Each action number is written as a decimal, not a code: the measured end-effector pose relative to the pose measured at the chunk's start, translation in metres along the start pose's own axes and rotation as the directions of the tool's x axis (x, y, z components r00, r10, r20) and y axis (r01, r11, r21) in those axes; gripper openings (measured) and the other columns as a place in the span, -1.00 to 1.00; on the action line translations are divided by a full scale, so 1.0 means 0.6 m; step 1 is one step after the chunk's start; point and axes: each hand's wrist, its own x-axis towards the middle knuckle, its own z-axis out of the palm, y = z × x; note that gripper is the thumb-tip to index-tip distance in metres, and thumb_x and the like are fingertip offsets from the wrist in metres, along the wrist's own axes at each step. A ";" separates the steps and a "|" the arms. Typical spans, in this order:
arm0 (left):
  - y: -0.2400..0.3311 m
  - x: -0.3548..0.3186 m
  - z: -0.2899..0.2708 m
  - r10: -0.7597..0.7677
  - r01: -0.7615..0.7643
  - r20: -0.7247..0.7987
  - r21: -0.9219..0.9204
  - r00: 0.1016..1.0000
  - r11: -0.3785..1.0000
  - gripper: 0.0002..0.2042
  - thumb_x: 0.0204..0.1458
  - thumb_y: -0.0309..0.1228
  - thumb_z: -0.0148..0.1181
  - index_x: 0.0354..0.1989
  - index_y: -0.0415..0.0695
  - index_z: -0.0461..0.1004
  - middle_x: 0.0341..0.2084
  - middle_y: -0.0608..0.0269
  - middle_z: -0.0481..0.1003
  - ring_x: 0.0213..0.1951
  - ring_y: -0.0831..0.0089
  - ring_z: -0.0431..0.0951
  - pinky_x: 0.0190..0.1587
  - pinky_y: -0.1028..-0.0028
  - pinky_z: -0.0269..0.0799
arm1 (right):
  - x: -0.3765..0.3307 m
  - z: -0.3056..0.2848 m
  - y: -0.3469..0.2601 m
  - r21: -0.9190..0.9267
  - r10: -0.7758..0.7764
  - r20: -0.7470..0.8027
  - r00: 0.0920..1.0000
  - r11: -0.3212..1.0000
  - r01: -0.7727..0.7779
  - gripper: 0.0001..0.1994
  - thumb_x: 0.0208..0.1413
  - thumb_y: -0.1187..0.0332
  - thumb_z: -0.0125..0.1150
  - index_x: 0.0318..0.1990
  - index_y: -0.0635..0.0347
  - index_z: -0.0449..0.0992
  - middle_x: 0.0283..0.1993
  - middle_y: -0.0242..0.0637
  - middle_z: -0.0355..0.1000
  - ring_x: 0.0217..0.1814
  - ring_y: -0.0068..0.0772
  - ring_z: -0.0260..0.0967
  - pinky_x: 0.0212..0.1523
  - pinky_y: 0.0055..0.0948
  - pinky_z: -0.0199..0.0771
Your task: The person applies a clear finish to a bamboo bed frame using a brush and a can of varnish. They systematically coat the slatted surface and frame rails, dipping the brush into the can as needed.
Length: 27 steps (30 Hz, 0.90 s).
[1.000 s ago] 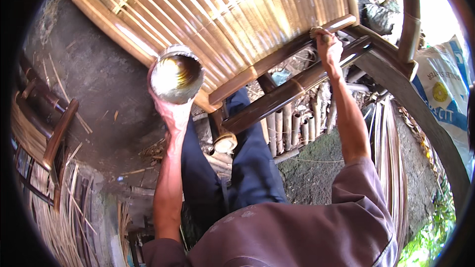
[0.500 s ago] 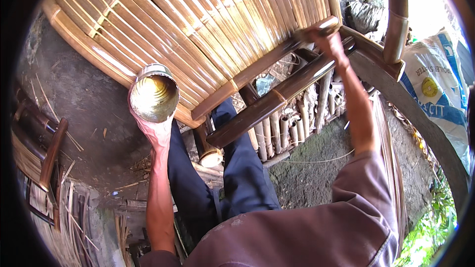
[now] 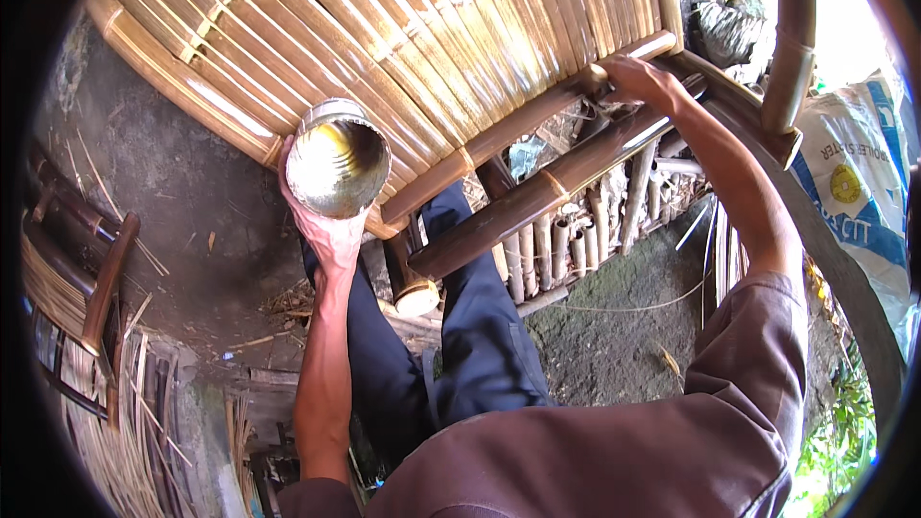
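Note:
My left hand is wrapped round a tin can from below. Its open mouth faces up, showing a shiny inside with yellowish liquid in it. Under and beyond the can spreads a glossy bamboo bench of narrow slats, with a lighter cross lashing at the upper left. At the bench's front rail, toward its right end, is my right hand. Its fingers are curled in against the rail; what they grip is hidden. Below that rail runs a darker bamboo pole, with a gap between them.
My legs are close under the bench's front. A bamboo post rises at the right, near a printed white and blue sack. Another dark bamboo piece and loose strips are at left. Cut bamboo stubs line the ground.
The bench and can sit further right in the picture. My right hand was blurred by motion along the rail and now shows sharply near its right end, elbow further out.

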 end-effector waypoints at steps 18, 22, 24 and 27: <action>0.011 -0.010 -0.005 0.069 -0.072 0.083 0.031 0.994 0.997 0.11 -0.42 -0.40 0.62 0.35 -0.22 -0.04 0.25 -0.09 0.19 0.28 0.02 0.23 0.32 0.14 0.15 | 0.048 0.146 -0.306 -0.082 -0.267 -0.088 0.960 0.962 0.260 -0.55 0.20 0.06 0.11 -0.12 0.39 0.45 -0.28 -0.06 0.51 -0.17 -0.17 0.52 -0.11 -0.33 0.53; 0.020 -0.035 -0.023 0.085 -0.097 0.085 0.143 0.993 0.985 0.09 -0.40 -0.40 0.62 0.35 -0.23 -0.03 0.24 -0.09 0.19 0.25 0.04 0.25 0.30 0.15 0.17 | -0.039 0.037 -0.327 0.526 -0.222 -0.004 0.975 0.829 0.191 -0.69 0.03 0.27 0.35 -0.03 -0.02 0.58 -0.17 -0.26 0.58 -0.17 -0.21 0.55 -0.08 -0.28 0.54; 0.026 -0.051 -0.027 0.083 -0.090 0.056 0.142 0.995 0.986 0.05 -0.37 -0.40 0.61 0.32 -0.26 0.01 0.20 -0.10 0.23 0.20 0.07 0.29 0.26 0.14 0.20 | -0.159 -0.043 -0.313 0.728 -0.035 -0.031 0.999 0.684 0.046 -0.61 0.06 0.24 0.32 0.09 -0.01 0.54 0.04 -0.32 0.54 -0.02 -0.32 0.53 0.04 -0.32 0.51; 0.020 -0.053 -0.003 0.096 -0.109 0.111 0.115 0.989 0.987 0.05 -0.34 -0.39 0.60 0.34 -0.30 -0.01 0.20 -0.12 0.22 0.21 0.09 0.28 0.28 0.13 0.17 | -0.342 0.077 -0.280 0.998 0.580 -0.065 0.812 0.055 0.041 -0.48 0.07 0.15 0.32 0.13 0.24 0.46 0.03 -0.17 0.51 0.07 -0.29 0.48 0.17 -0.27 0.44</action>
